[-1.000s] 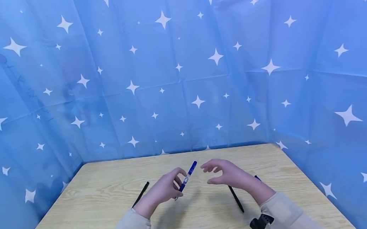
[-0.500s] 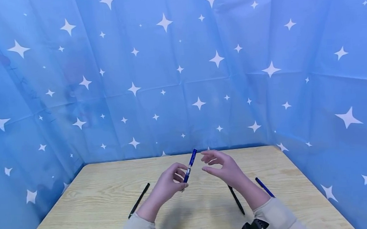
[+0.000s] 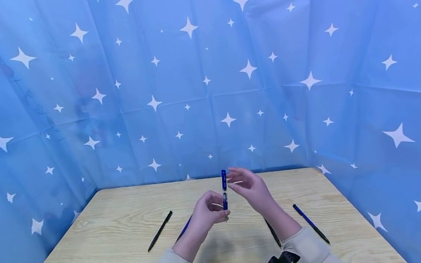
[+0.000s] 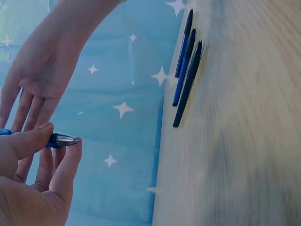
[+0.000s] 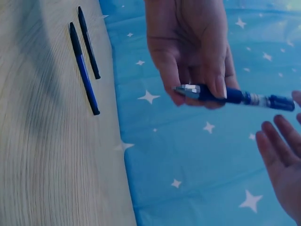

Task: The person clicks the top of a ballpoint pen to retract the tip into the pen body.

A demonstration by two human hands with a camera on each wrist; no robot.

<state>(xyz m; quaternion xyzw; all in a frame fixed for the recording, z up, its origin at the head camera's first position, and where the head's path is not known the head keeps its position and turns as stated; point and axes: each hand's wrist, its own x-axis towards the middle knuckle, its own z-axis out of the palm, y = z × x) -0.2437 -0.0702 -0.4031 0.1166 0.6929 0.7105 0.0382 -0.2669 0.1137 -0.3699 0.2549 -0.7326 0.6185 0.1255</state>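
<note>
One blue pen [image 3: 224, 187] is standing upright above the wooden table [image 3: 128, 210]. Your left hand [image 3: 206, 213] is pinching its lower part between thumb and fingers. Your right hand [image 3: 249, 188] is hovering just beside its upper end, thumb and fingers apart, gripping nothing; contact cannot be told. Four other pens are showing in the head view: a left black pen [image 3: 160, 231], a left blue pen [image 3: 184, 226] partly blocked by your left forearm [image 3: 187, 246], a right black pen [image 3: 272, 232] partly blocked by your right forearm [image 3: 282, 222], and a right blue pen [image 3: 311, 224]. Your left-wrist view is showing three, lying side by side.
</note>
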